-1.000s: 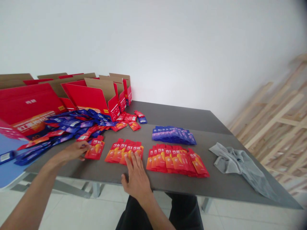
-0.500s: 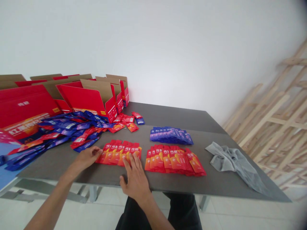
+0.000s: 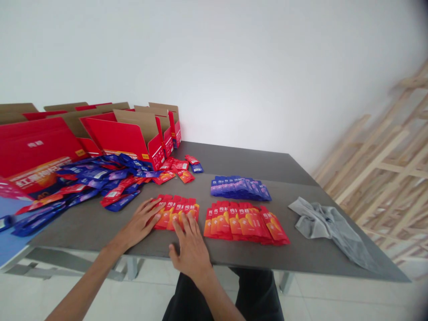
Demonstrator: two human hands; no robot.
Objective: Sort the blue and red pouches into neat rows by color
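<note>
Overlapping red-orange packets (image 3: 174, 207) lie in a fanned row near the table's front edge. My left hand (image 3: 142, 223) lies over the row's left end, its fingers outstretched and covering part of the packets there. My right hand (image 3: 191, 247) rests with spread fingertips on the lower right end of the same row. Neither hand is closed around anything. Just right of my right hand is a second fanned row of red-orange packets (image 3: 245, 223). Behind that lies a row of blue-purple packets (image 3: 240, 188).
A mixed heap of blue and red packets (image 3: 100, 178) spreads over the left side. Behind it stand open red cardboard boxes (image 3: 123, 133). A crumpled grey cloth (image 3: 321, 223) lies at the right. Wooden frames (image 3: 384, 165) lean beyond the table's right edge.
My left hand has moved right, from beside the row's left end onto its packets, and its fingers have straightened. My right hand has stayed on the row's right end.
</note>
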